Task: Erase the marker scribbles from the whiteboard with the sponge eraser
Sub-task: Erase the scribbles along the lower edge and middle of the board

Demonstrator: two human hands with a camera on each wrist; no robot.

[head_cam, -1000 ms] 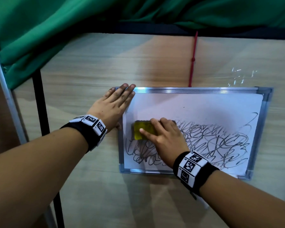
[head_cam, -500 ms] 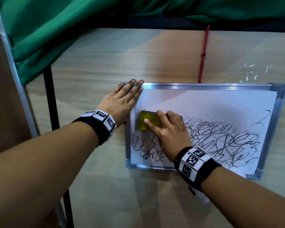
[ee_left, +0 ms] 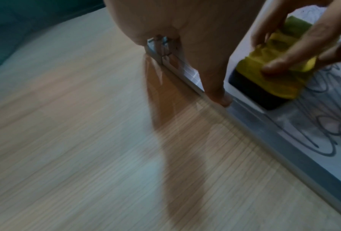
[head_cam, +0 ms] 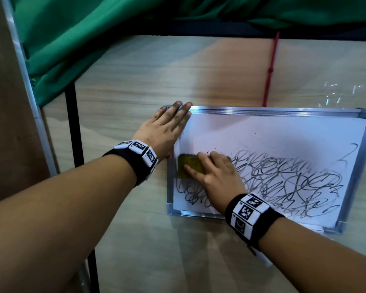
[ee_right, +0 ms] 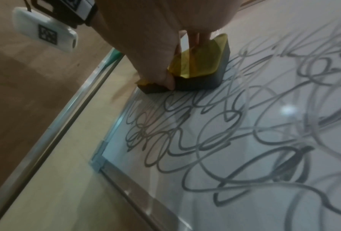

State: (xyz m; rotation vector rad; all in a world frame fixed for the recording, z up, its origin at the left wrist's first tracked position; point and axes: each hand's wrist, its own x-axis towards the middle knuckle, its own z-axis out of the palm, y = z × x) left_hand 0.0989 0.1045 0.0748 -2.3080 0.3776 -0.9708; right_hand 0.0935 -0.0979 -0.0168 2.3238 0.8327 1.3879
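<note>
A metal-framed whiteboard [head_cam: 283,132] lies flat on the wooden table. Black marker scribbles [head_cam: 283,180] cover its lower half; the upper half is wiped white. My right hand [head_cam: 211,172] grips a yellow-topped, dark-bottomed sponge eraser [head_cam: 187,166] against the board near its left edge, fingers curled over the top and thumb on the near side. The sponge eraser [ee_left: 272,78] and the sponge eraser [ee_right: 201,68] also show in the wrist views, with scribbles [ee_right: 224,132] below it. My left hand [head_cam: 167,127] lies flat with straight fingers over the board's top-left corner and left frame [ee_left: 177,65].
The wooden table [head_cam: 135,81] extends left and behind the board. A green cloth [head_cam: 72,34] hangs along the back and left. A red cord [head_cam: 269,70] runs down to the board's top edge. A black frame leg [head_cam: 72,123] stands at the table's left side.
The sponge has slid down the board's left edge under my right hand, leaving a wiped strip above it. My left hand keeps pressing the same corner. The head view shifted left.
</note>
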